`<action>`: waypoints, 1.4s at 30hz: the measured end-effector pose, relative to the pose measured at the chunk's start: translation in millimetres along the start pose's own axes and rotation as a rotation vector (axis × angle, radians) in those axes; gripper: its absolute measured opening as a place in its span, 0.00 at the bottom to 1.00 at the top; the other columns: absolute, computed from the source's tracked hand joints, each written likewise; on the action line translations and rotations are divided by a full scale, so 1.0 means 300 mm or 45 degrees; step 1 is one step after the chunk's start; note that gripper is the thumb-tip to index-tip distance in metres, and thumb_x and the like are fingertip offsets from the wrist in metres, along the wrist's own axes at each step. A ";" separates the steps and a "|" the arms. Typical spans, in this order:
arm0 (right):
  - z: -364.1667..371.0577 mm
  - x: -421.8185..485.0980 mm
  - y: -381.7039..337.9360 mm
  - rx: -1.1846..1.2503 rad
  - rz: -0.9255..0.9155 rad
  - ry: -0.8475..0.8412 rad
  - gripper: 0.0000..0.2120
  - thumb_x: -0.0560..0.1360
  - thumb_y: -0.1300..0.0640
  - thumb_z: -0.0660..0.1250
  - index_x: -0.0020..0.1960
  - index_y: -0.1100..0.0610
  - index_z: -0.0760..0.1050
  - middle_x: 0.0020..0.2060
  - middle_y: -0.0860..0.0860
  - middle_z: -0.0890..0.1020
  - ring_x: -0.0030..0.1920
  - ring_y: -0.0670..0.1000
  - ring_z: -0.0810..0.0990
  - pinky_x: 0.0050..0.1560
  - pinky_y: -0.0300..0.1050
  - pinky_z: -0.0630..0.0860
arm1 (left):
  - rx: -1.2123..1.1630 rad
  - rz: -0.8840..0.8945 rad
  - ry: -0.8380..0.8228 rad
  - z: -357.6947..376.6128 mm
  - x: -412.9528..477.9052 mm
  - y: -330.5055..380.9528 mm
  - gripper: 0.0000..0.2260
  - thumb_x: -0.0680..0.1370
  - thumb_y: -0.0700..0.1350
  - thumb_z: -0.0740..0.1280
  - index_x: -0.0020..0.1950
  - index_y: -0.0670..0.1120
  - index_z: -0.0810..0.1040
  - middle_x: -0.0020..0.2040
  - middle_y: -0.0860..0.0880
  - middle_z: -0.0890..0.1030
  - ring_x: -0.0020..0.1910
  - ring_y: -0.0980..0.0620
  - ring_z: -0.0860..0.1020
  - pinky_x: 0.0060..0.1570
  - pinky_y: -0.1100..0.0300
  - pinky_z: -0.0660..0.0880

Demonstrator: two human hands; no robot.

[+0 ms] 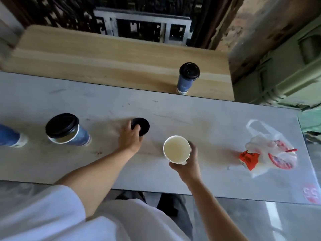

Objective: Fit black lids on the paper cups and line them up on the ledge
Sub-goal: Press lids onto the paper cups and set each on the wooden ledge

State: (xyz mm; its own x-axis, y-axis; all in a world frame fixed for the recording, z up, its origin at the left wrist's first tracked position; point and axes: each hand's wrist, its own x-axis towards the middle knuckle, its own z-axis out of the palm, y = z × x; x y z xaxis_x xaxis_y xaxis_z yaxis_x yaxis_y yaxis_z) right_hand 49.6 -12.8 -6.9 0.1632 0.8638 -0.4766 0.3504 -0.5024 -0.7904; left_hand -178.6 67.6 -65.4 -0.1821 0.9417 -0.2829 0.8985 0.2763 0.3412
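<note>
grey tabletop (217, 122): left hand (129, 137), fingers (136, 130) curled on a loose black lid (142, 125) at centre; right hand (188, 163) gripping an open paper cup (176, 149) just right; one lidded cup (188, 77) on the far wooden ledge (104, 63).

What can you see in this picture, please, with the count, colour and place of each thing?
ledge cup: 1, blue with black lid, upright on the wooden ledge, right part
table cup: 1, blue with black lid, on the grey table, left
edge cup: 1, blue, cut off at the picture's left edge, top unseen
loose lid: 1, black, on the table, centre
open cup: 1, white inside, no lid, right of the loose lid
plastic bag: 1, clear with red-and-white contents, table's right end
sticker: 1, red, table's near right corner
left hand: 1, fingers curled on the loose lid
right hand: 1, grips the open cup
</note>
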 end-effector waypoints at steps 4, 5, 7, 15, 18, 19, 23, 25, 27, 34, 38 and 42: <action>-0.052 -0.058 0.026 0.006 0.153 0.108 0.42 0.69 0.65 0.77 0.75 0.47 0.60 0.62 0.50 0.76 0.56 0.56 0.78 0.55 0.52 0.78 | -0.196 0.107 0.140 -0.094 -0.027 0.001 0.07 0.79 0.44 0.65 0.50 0.42 0.80 0.51 0.41 0.82 0.50 0.37 0.79 0.46 0.50 0.72; -0.074 -0.081 0.029 0.024 0.201 0.209 0.38 0.71 0.64 0.75 0.75 0.49 0.62 0.61 0.52 0.77 0.54 0.56 0.78 0.54 0.52 0.78 | -0.312 0.093 0.138 -0.131 -0.043 0.010 0.06 0.79 0.43 0.66 0.47 0.42 0.79 0.44 0.41 0.83 0.45 0.38 0.80 0.43 0.52 0.71; -0.121 -0.136 0.021 0.116 0.282 0.408 0.29 0.73 0.63 0.72 0.71 0.51 0.66 0.59 0.54 0.79 0.51 0.57 0.80 0.51 0.52 0.78 | -0.508 0.044 0.094 -0.221 -0.085 0.023 0.06 0.80 0.43 0.67 0.44 0.43 0.78 0.40 0.44 0.83 0.42 0.41 0.81 0.40 0.54 0.72; -0.179 -0.264 -0.208 0.713 -0.001 0.107 0.08 0.78 0.57 0.70 0.57 0.55 0.81 0.45 0.53 0.86 0.38 0.51 0.80 0.36 0.46 0.76 | -1.763 -0.205 -0.866 -0.507 -0.278 0.148 0.04 0.78 0.43 0.65 0.49 0.45 0.79 0.47 0.43 0.85 0.43 0.45 0.84 0.45 0.50 0.81; -0.148 -0.233 -0.251 0.849 0.025 -0.099 0.09 0.78 0.58 0.70 0.57 0.57 0.83 0.43 0.54 0.84 0.38 0.52 0.79 0.34 0.44 0.74 | -1.753 -0.227 -0.963 -0.468 -0.314 0.229 0.05 0.80 0.43 0.64 0.49 0.44 0.79 0.45 0.42 0.85 0.41 0.45 0.85 0.41 0.53 0.83; -0.145 -0.223 -0.252 0.859 0.014 -0.065 0.08 0.78 0.63 0.70 0.56 0.58 0.83 0.41 0.55 0.83 0.35 0.52 0.78 0.33 0.43 0.74 | -1.782 -0.253 -0.950 -0.450 -0.316 0.248 0.06 0.81 0.42 0.63 0.50 0.43 0.78 0.45 0.42 0.84 0.40 0.45 0.85 0.39 0.54 0.83; -0.168 -0.199 -0.232 1.046 0.111 -0.021 0.05 0.79 0.68 0.66 0.52 0.65 0.81 0.36 0.56 0.83 0.32 0.50 0.78 0.31 0.40 0.75 | -1.884 -0.275 -0.982 -0.400 -0.310 0.284 0.07 0.83 0.39 0.60 0.55 0.41 0.78 0.47 0.41 0.84 0.41 0.46 0.85 0.38 0.56 0.83; -0.185 -0.196 -0.218 1.174 0.156 -0.100 0.06 0.80 0.66 0.65 0.50 0.65 0.81 0.39 0.58 0.83 0.33 0.52 0.78 0.32 0.40 0.77 | -1.877 -0.279 -0.978 -0.374 -0.311 0.295 0.08 0.83 0.38 0.60 0.56 0.40 0.78 0.47 0.41 0.84 0.42 0.46 0.85 0.39 0.56 0.83; -0.197 -0.184 -0.203 1.247 0.185 -0.153 0.08 0.81 0.62 0.65 0.49 0.64 0.81 0.41 0.59 0.82 0.34 0.53 0.78 0.33 0.42 0.79 | -1.809 -0.274 -0.950 -0.353 -0.312 0.308 0.08 0.83 0.37 0.60 0.57 0.38 0.78 0.47 0.40 0.84 0.42 0.47 0.86 0.39 0.57 0.83; -0.183 -0.115 -0.195 0.988 0.214 -0.095 0.05 0.80 0.61 0.67 0.51 0.63 0.80 0.38 0.56 0.81 0.31 0.49 0.78 0.34 0.41 0.81 | -1.654 -0.228 -0.809 -0.339 -0.285 0.344 0.05 0.81 0.40 0.65 0.52 0.41 0.79 0.45 0.42 0.84 0.41 0.46 0.84 0.40 0.55 0.84; -0.172 -0.072 -0.209 0.841 0.189 -0.167 0.06 0.82 0.62 0.65 0.52 0.62 0.81 0.41 0.60 0.78 0.33 0.50 0.77 0.34 0.41 0.79 | -1.506 -0.195 -0.793 -0.339 -0.253 0.329 0.04 0.77 0.37 0.70 0.51 0.44 0.78 0.47 0.45 0.82 0.43 0.48 0.81 0.39 0.60 0.79; -0.179 -0.051 -0.199 0.962 0.191 -0.201 0.07 0.81 0.64 0.64 0.53 0.65 0.80 0.35 0.54 0.79 0.31 0.49 0.75 0.30 0.40 0.72 | -1.574 -0.155 -0.886 -0.339 -0.230 0.323 0.04 0.77 0.36 0.68 0.51 0.43 0.77 0.47 0.45 0.83 0.43 0.49 0.82 0.40 0.60 0.78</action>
State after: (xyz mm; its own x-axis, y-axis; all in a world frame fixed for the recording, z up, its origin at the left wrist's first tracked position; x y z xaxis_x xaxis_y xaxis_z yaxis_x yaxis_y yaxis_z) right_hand 75.6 6.2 68.3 0.0067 0.7977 -0.6031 -0.3961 -0.5516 -0.7340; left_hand -119.7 49.0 78.3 0.3238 0.7157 -0.6189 -0.0951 0.6754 0.7313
